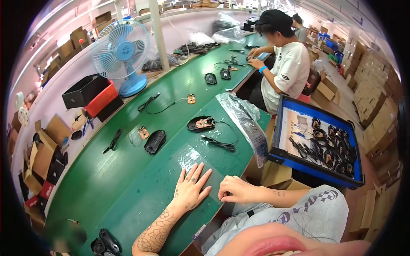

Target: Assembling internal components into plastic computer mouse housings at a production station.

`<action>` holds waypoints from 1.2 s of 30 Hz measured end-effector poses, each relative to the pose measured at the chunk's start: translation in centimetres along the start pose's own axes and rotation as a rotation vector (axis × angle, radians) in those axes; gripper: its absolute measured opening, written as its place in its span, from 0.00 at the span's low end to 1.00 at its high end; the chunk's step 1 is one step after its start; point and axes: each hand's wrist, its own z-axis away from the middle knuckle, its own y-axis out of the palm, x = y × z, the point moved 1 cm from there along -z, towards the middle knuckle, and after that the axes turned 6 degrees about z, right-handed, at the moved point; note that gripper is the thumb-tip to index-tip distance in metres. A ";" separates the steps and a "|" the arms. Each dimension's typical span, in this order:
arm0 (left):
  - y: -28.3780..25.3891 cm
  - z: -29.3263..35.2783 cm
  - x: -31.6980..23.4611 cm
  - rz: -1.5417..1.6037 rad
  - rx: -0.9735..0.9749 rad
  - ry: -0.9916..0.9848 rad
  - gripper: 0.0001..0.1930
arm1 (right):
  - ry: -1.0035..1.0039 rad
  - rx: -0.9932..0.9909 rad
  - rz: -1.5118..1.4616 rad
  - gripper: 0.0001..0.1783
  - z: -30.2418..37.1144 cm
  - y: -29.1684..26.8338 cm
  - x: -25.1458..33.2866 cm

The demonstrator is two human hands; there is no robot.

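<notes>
My left hand (193, 187) lies flat with fingers spread on a clear plastic sheet (188, 157) on the green table. My right hand (235, 190) is curled into a loose fist near the table's front edge; nothing shows in it. Beyond the left hand sits an opened black computer mouse (201, 124) with its orange-brown circuit board exposed. Its coiled black cable (218, 144) lies just nearer. Left of it are a black mouse shell (155, 141), a small circuit board (143, 132) and another coiled cable (112, 141).
A blue tray (273, 151) of mouse parts stands to the right, beside a bubble-wrap strip (244, 121). A blue fan (133, 85) and a red-and-black box (102, 102) stand at the far edge. A co-worker (288, 64) handles parts farther along. Black shells (109, 241) lie near left.
</notes>
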 end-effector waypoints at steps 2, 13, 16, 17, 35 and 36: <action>0.2 -0.1 0.4 -0.001 0.001 0.000 0.31 | -0.001 -0.025 0.007 0.03 -0.1 -0.2 0.3; 1.1 0.0 0.6 0.058 -0.043 0.014 0.31 | 0.013 -0.019 0.087 0.05 0.7 0.0 0.5; 1.2 0.5 0.7 0.112 -0.065 0.022 0.31 | 0.031 0.007 0.094 0.05 0.8 0.3 0.8; 1.2 0.6 0.8 0.124 -0.078 0.023 0.31 | 0.014 0.004 0.090 0.05 0.7 0.3 0.7; 0.3 1.1 3.3 0.376 -0.078 0.084 0.31 | 0.024 0.097 0.028 0.04 -0.3 -0.2 0.3; 0.2 1.1 3.3 0.378 -0.080 0.082 0.31 | 0.030 0.111 0.022 0.04 -0.3 -0.2 0.3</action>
